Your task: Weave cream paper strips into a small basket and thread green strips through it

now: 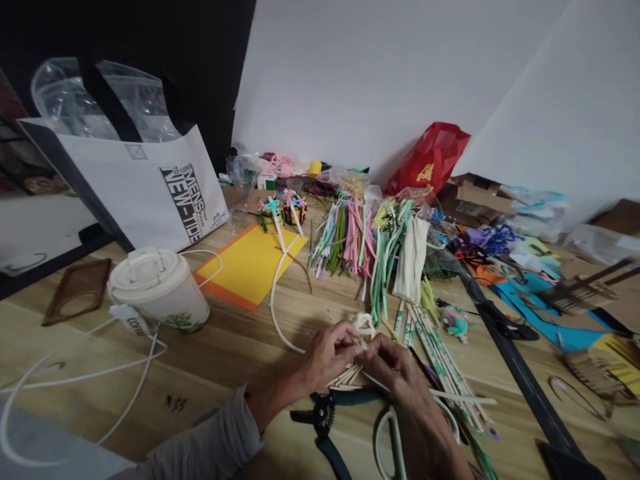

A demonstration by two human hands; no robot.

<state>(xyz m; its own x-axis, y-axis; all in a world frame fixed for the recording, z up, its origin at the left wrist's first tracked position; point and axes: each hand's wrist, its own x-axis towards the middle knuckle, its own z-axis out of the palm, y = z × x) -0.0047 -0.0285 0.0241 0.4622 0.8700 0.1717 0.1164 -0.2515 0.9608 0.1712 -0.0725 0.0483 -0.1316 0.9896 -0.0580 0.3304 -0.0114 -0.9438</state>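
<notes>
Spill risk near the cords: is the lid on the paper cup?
On. The white plastic lid sits on the rim of the paper cup, which stands upright on the wooden table.

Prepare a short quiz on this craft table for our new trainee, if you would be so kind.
1. Which tool with dark green handles lies just below the left hand and right hand?
2. True or false: the red plastic bag sits farther back than the bundled pink and green strips.
3. What colour shows along the edges beneath the yellow card? A) blue B) orange C) red

Key: 1. Pliers. 2. True. 3. B, an orange sheet.
</notes>
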